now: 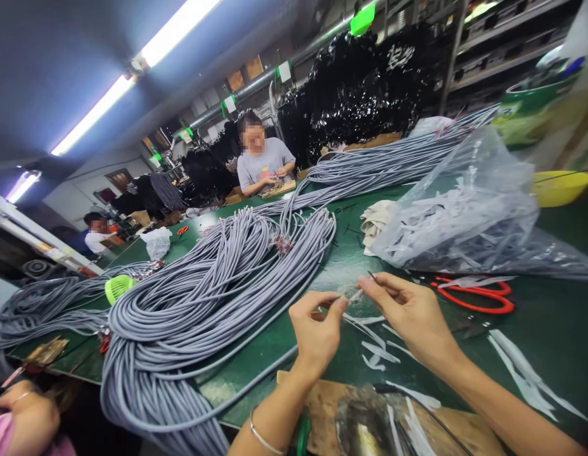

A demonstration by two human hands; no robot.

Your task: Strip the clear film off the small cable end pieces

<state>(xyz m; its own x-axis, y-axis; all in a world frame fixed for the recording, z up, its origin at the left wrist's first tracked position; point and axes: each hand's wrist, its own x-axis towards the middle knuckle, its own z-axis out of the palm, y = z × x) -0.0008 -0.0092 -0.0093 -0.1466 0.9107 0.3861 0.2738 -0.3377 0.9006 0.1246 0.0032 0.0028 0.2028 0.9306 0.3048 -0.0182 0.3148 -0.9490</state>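
Observation:
Near the middle of the table, my left hand [317, 326] is closed in a pinch, thumb against forefinger. My right hand [410, 313] faces it, also pinched, with a short dark tip [372, 275] sticking up from its fingers. Thin pale strands [353, 295] show between the two sets of fingertips. A grey cable [256, 383] runs from the coil to behind my left wrist; whether that hand grips its end is hidden. White strips [377, 348] lie on the table below my hands. Under my forearms is a worn board [322, 399] with a dark, stained piece on it.
Coiled grey cables [194, 310] fill the left of the green table [541, 329]. Red-handled scissors [500, 297] and a clear bag of white scraps [460, 221] lie at right, beside a cloth [377, 221]. A co-worker [263, 161] sits opposite; another person's arm [30, 408] shows lower left.

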